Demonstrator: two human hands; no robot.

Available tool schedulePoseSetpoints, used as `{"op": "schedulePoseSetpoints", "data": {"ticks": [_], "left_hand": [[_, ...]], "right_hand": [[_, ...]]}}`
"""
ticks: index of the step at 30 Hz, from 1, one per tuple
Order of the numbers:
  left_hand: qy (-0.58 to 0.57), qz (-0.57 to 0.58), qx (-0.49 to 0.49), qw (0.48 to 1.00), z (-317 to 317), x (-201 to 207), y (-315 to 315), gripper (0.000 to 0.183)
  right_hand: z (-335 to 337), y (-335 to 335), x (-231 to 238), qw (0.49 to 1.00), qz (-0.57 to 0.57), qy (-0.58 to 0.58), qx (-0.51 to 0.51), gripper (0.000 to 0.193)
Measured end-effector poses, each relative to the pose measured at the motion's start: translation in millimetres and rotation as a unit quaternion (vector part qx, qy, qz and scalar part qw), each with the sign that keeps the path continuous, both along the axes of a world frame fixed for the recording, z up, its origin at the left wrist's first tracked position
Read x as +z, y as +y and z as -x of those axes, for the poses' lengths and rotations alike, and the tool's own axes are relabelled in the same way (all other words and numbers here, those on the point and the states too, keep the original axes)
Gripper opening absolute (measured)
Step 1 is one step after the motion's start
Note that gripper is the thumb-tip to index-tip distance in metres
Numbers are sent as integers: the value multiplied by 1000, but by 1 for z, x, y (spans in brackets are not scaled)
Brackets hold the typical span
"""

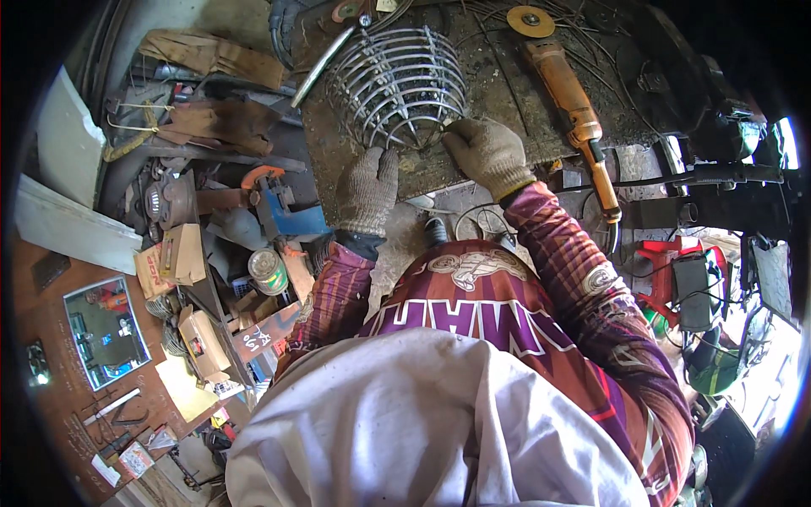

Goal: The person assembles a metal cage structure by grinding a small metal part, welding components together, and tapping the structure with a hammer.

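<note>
On the dark worktop (498, 93) lies a wire basket (404, 83) made of curved, shiny metal rods crossed by lengthwise ribs. Its narrower end faces me. My left hand (367, 194), in a knitted grey work glove, grips that near end at its left corner, fingertips against the rods. At the near right corner my right hand (492, 155), gloved the same way, pinches the rod between thumb and fingers. Just left of the basket a bright metal tube (325, 64) lies slantwise. An orange angle grinder (564, 89) with a yellowish disc (530, 20) rests to the right.
Thin rods (596, 51) are scattered at the back of the worktop. A black cable (650, 180) leads off right from near the grinder. At left, a shelf holds a tin (267, 270), cardboard boxes (203, 342) and a blue clamp-like tool (283, 207). Red equipment (663, 275) stands lower right.
</note>
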State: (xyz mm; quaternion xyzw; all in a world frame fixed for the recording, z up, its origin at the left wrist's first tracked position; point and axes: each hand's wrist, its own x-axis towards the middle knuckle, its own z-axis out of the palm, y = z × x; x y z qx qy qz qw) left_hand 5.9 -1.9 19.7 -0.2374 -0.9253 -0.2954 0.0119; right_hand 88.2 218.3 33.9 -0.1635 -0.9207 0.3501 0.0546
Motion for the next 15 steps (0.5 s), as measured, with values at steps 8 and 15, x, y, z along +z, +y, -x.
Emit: {"op": "schedulePoseSetpoints", "data": {"ticks": [8, 15], "left_hand": [[12, 37, 6, 999, -6, 13, 14, 32], [-5, 9, 6, 1000, -2, -1, 6, 31]], "right_hand": [[-8, 4, -3, 995, -9, 98, -3, 33], [-7, 3, -3, 998, 2, 65, 14, 34]]}}
